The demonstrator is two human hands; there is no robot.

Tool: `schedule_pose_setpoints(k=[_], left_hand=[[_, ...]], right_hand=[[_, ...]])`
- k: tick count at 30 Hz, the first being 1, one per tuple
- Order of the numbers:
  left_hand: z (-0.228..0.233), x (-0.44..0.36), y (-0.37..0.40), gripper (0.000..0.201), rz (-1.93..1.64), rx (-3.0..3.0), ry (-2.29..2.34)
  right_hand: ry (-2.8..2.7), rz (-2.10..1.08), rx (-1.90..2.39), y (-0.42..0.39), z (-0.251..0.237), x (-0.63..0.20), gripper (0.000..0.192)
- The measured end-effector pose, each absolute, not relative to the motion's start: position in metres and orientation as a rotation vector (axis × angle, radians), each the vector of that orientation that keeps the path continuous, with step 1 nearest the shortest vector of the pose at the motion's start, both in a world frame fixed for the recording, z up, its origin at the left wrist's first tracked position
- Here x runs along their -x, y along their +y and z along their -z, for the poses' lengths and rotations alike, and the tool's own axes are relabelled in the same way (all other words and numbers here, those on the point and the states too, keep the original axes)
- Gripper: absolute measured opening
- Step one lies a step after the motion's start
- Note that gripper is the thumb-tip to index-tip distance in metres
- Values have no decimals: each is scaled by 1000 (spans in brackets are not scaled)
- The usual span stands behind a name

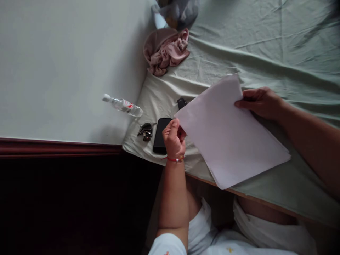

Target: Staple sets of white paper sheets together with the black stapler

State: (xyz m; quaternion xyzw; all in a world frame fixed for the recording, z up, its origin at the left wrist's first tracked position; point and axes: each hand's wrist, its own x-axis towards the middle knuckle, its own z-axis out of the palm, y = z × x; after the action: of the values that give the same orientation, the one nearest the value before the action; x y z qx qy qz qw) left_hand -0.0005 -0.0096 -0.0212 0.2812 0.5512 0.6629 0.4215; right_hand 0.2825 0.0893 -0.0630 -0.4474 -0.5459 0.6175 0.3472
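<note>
On the green sheet (265,42) covering the bed, seen from the head camera, a stack of white paper (228,134) lies tilted. Left hand (174,138) pinches its near-left corner; right hand (261,102) grips the far edge, thumb on top. Just left of the left hand lie a black phone (160,136), keys (145,131) and a small bottle (123,105). Pink cloth (168,51) sits farther back.

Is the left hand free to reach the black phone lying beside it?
Probably not at once: the left hand pinches a corner of the paper, though the phone lies right beside it on the green sheet, uncovered.
</note>
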Motion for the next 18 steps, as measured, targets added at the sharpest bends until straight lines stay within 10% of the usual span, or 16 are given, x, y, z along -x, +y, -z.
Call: schedule_pose_setpoints(k=[10, 18], left_hand=[[12, -4, -18, 54, -1604, -742, 1190], [29, 1, -13, 23, -1723, -972, 1388]], right_hand=[[-1441, -1652, 1137, 92, 67, -287, 38], [-1446, -1685, 1157, 93, 66, -288, 36]])
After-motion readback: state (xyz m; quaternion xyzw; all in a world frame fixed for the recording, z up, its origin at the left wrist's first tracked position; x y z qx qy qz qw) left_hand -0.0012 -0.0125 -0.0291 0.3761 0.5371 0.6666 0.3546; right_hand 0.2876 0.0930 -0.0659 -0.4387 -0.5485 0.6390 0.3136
